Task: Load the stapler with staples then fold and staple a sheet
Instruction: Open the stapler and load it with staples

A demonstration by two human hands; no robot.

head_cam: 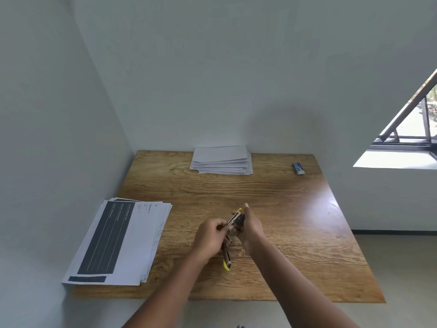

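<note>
stapler: I've got the little yellow stapler up off the wooden table, swung wide open, so one arm points away from me and the other hangs down toward the near edge with its yellow tip showing.
right hand: my right hand is wrapped around the upper, far half, fingers curled on it, holding it steady.
left hand: my left hand is curled in at the hinge end, fingertips pinched on the stapler's middle. If there's a staple strip in that pinch, it's too small to make out, so I can't say.
step: looks like the loading part to me, nothing folded yet.
risk, staples: feeding a strip in mid-air with both halves flopping means it could go in crooked or snap into bits and scatter over the wood grain. There's already a tiny metal-looking speck on the table just under my hands, could be a loose staple.
risk, hinge: the dangling half can swing shut on my fingers if my right hand slips.
paper: printed sheets are stacked at the left edge, overhanging it a bit, so an elbow bump could tip them off. White envelopes sit at the back.
small box: blue and white box, far right, well apart from me.
</note>
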